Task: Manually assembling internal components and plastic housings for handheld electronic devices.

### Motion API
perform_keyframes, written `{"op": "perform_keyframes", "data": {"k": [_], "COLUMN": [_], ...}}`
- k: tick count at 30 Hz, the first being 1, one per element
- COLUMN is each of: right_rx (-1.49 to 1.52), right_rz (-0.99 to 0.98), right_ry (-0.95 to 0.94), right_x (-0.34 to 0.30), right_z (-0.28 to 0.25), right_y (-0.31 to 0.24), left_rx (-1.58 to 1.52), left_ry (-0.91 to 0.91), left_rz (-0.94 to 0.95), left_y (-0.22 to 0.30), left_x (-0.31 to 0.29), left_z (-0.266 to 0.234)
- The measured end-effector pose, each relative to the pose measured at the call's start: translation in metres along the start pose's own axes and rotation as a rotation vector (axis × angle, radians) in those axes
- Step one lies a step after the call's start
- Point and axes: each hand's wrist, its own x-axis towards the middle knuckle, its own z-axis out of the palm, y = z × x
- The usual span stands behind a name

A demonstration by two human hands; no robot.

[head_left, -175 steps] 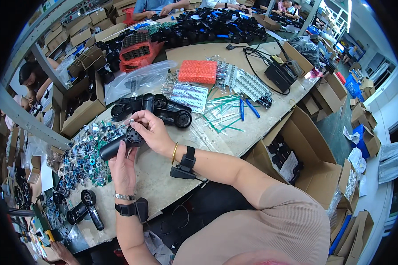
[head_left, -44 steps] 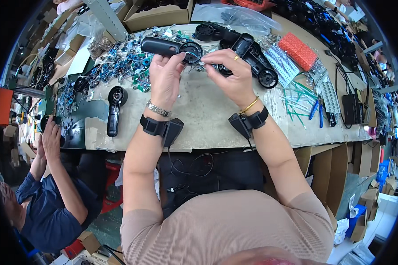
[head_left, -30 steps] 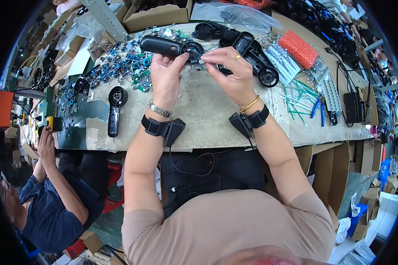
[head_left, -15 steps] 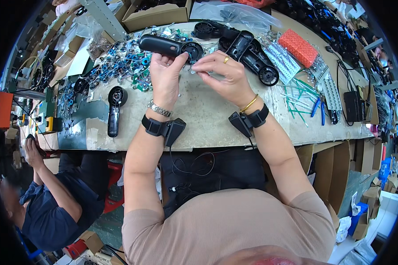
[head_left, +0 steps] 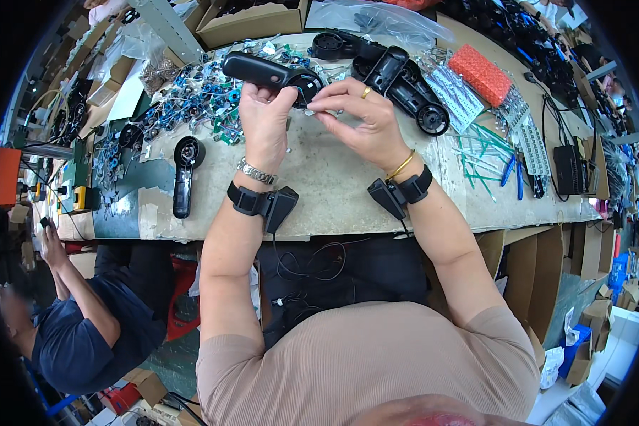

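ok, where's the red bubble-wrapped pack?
Head view, upper right of the workbench: the red bubble-wrapped pack lies beyond the green strips, right of the black plastic housings.

A housing (head_left: 183,183) lies before the parts pile (head_left: 195,99) on the table (head_left: 348,192).

On the pale, worn surface (head_left: 337,195) there lie many small wired parts (head_left: 192,103), several black plastic shells (head_left: 184,186), thin green strips (head_left: 481,157), and two slim blue handles (head_left: 508,171).
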Motion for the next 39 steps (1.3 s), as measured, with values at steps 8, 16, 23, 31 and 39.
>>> {"op": "perform_keyframes", "data": {"k": [8,16,23,31,39], "right_rx": [0.0,0.056,0.054,0.036,0.069], "right_rz": [0.071,0.278,0.368,0.309,0.255], "right_ry": [0.086,0.203,0.324,0.214,0.186], "right_x": [0.001,-0.002,-0.002,-0.004,-0.003], "right_z": [-0.001,0.001,-0.002,0.0,0.001], "right_y": [-0.003,0.006,0.012,0.013,0.011], "left_rx": [0.109,0.212,0.24,0.229,0.202], "left_ry": [-0.018,-0.081,-0.137,-0.167,-0.143], "left_rz": [0.124,0.188,0.214,0.224,0.123], "left_y": [-0.001,-0.002,0.0,0.0,-0.002], "left_x": [-0.003,-0.004,-0.004,-0.005,-0.003], "left_z": [0.004,0.008,0.011,0.012,0.006]}}
